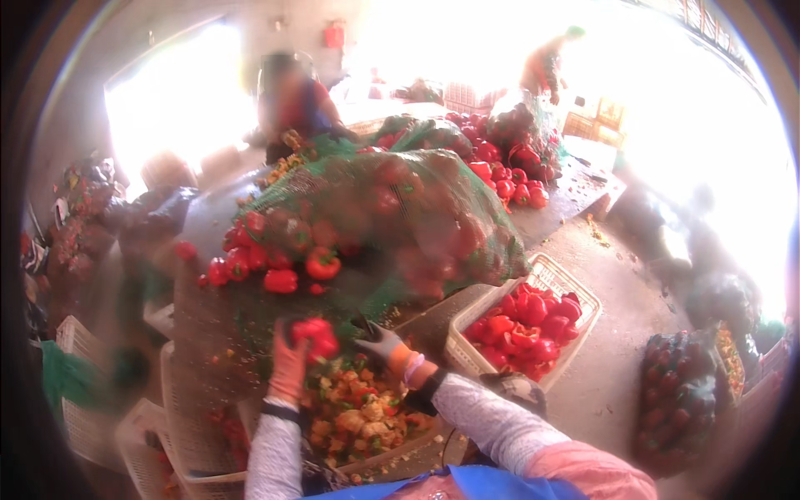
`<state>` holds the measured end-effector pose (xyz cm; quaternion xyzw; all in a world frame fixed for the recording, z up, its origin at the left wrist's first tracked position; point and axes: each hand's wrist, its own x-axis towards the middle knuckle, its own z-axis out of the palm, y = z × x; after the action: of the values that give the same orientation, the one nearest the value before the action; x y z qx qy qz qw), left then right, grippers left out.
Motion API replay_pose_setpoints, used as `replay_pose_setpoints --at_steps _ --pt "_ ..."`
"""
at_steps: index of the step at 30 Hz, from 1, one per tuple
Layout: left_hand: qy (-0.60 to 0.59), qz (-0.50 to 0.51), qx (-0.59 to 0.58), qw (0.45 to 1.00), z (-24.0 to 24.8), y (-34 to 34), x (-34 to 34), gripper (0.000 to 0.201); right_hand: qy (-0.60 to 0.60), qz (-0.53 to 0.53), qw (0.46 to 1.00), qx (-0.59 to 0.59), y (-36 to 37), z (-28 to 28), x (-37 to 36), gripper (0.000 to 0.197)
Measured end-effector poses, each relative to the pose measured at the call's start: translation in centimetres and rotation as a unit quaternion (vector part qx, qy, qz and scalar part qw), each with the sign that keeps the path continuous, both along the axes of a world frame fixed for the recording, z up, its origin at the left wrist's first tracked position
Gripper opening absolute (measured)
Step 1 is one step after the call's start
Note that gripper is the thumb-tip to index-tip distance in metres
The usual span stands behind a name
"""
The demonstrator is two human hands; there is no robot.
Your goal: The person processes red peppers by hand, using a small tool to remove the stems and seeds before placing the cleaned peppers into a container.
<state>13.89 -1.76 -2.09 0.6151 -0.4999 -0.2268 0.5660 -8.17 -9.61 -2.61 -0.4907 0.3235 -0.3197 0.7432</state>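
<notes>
My left hand, in an orange glove with dark fingertips, is closed round a red bell pepper. Just to its right, my right hand, in a grey and orange glove, grips a small dark tool; its kind is too blurred to tell. Below both hands lies a heap of yellowish pepper cores and scraps. Beyond them, a large green mesh sack full of red peppers lies on the table, with loose whole peppers spilling from its left end.
A cream crate of opened red peppers stands to the right. White crates stand at the left. A filled mesh sack rests on the floor at the right. One person is across the table; another stands farther back.
</notes>
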Motion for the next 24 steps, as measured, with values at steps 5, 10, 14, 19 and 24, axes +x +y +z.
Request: replay_pose_setpoints --at_steps 5,10,14,19,24 --pt "0.111 -0.095 -0.064 0.987 -0.5 4.3 -1.3 0.055 -0.024 0.056 0.943 -0.327 2.0 -0.2 2.8 0.052" --pt "0.292 -0.155 0.059 0.942 3.4 7.3 -5.1 0.051 0.014 -0.056 0.93 -0.363 4.8 0.0 1.7 0.062" --pt "0.166 -0.1 -0.023 0.981 2.3 7.9 -3.4 0.033 -0.074 -0.04 0.976 -0.202 8.0 2.1 3.3 0.057" --pt "0.042 -0.198 0.002 0.979 4.9 7.5 -0.1 0.045 -0.007 0.002 0.948 -0.319 7.0 5.4 3.3 0.047" --pt "0.176 -0.254 0.024 0.951 5.0 6.6 2.3 0.052 0.04 0.108 0.962 -0.249 3.8 5.3 3.9 0.043"
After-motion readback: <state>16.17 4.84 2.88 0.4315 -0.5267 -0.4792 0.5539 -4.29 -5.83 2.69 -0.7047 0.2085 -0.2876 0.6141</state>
